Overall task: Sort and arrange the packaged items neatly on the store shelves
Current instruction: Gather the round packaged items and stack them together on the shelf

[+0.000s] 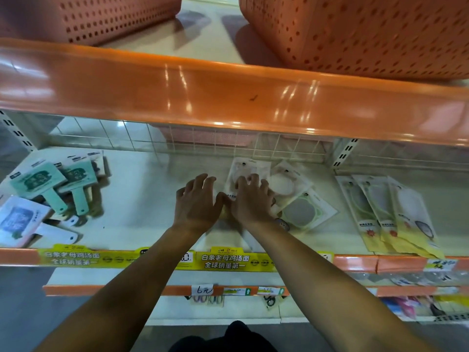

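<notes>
Both my arms reach into the middle shelf (pixel 142 189). My right hand (pixel 251 199) rests with spread, bent fingers on a clear packet (pixel 247 168) holding a white ring, part of a loose pile. A second white-ring packet (pixel 286 181) and a green-ring packet (pixel 307 212) lie to its right, fanned out. My left hand (pixel 196 199) sits beside the right one, thumbs touching, fingers bent over the shelf surface; what lies under it is hidden.
A row of yellow-bottomed packets (pixel 396 217) lies at the right. Green and white paddle-shaped packaged items (pixel 50 189) are heaped at the left. Orange perforated baskets (pixel 355 34) stand on the shelf above, whose orange lip (pixel 228 97) overhangs. A wire grid (pixel 203 141) backs the shelf.
</notes>
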A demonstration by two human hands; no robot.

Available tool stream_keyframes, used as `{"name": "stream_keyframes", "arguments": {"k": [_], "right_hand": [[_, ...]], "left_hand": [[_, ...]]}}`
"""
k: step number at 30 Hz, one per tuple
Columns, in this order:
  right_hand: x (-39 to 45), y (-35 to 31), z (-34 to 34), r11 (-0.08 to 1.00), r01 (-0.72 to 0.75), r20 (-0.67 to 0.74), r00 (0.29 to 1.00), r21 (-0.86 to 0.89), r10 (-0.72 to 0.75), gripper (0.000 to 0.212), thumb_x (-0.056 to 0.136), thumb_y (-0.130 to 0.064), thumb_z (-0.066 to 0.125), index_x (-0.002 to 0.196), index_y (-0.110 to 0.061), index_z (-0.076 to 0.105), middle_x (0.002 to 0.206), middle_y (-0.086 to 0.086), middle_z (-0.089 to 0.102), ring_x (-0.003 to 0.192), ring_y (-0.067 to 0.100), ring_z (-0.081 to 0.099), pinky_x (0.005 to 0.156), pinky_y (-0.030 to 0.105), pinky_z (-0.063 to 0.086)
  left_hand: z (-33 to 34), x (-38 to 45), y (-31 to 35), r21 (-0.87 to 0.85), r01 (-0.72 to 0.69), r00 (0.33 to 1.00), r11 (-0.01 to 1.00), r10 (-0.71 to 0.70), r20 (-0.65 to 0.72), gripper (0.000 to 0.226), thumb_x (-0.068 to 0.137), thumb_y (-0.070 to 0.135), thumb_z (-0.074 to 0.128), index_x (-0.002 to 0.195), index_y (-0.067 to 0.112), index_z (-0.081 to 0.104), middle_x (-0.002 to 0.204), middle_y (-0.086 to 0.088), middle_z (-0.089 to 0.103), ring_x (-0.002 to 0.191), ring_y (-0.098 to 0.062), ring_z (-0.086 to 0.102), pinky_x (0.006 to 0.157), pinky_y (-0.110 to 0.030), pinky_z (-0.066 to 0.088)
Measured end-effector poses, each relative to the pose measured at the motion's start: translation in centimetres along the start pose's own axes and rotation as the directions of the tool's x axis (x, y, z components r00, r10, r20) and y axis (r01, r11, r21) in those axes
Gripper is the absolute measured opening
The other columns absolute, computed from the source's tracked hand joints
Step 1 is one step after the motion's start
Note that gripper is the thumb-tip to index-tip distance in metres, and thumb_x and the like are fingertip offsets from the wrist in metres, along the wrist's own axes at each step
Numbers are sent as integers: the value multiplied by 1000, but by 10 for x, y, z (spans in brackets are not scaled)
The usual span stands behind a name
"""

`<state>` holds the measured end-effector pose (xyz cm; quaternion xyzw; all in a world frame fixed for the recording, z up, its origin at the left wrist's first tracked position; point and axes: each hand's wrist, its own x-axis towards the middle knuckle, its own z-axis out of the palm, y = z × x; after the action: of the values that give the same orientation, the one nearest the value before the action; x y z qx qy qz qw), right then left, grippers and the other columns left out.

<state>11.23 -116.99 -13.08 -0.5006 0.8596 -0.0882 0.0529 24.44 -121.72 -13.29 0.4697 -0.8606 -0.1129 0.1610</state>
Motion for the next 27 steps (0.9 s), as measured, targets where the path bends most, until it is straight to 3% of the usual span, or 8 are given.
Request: {"name": "stream_keyframes", "arguments": {"k": [3, 8, 13, 17, 20, 27], "right_hand": [[5, -4, 3, 997, -79, 46, 996, -16, 80, 65, 89, -69, 43, 140, -31, 35, 157, 18, 15, 138, 53, 17, 109, 61, 24], [2, -13, 8, 998, -59, 84, 995, -34, 62, 60, 89, -66, 47, 134, -26, 45, 154, 13, 26, 136, 53, 21, 112, 60, 20], [-7, -18, 6, 994, -78, 151, 986, 73, 66, 60, 85, -55, 62, 136, -30, 41, 161, 13, 7, 138, 57, 15, 110, 64, 22], [-7, -21, 5, 995, -78, 135, 988, 67, 68, 61, 83, -58, 62, 135, -32, 41, 147, 10, 32, 130, 48, 35, 105, 57, 32], [-10, -25, 8, 994, -80, 98, 993, 72, 72, 58, 85, -55, 61, 135, -35, 42, 143, 4, 37, 128, 48, 33, 100, 55, 31], [-18, -23, 7, 991, -45, -15, 999, 128, 47, 31, 88, -44, 60, 117, -33, 60, 142, -2, 42, 124, 42, 36, 97, 50, 33]], "left_hand": [[-2, -1, -4, -1, -10, 1000, 1000, 10, -3, 51, 94, 46, 43, 139, 21, 40, 149, -2, 38, 135, -25, 38, 107, -43, 32], [-2, -4, -12, 1, -5, 1000, 1000, 5, 12, 51, 93, 46, 45, 139, 22, 41, 149, -2, 38, 135, -25, 37, 107, -44, 32], [-2, -5, -18, 11, -9, 1000, 1000, 9, 25, 51, 93, 44, 47, 139, 23, 40, 149, -1, 37, 135, -25, 37, 107, -44, 32], [-3, -8, -23, 22, -18, 999, 1000, 18, 28, 50, 93, 44, 47, 138, 24, 40, 149, -1, 37, 135, -26, 37, 107, -44, 32], [-3, -10, -26, 15, -22, 999, 1000, 22, 32, 49, 93, 45, 47, 138, 25, 40, 149, -1, 37, 135, -25, 37, 107, -43, 32], [-2, -15, -30, 7, -15, 999, 1000, 14, 30, 48, 93, 45, 46, 137, 25, 42, 148, 0, 37, 133, -25, 39, 106, -43, 32]]}}
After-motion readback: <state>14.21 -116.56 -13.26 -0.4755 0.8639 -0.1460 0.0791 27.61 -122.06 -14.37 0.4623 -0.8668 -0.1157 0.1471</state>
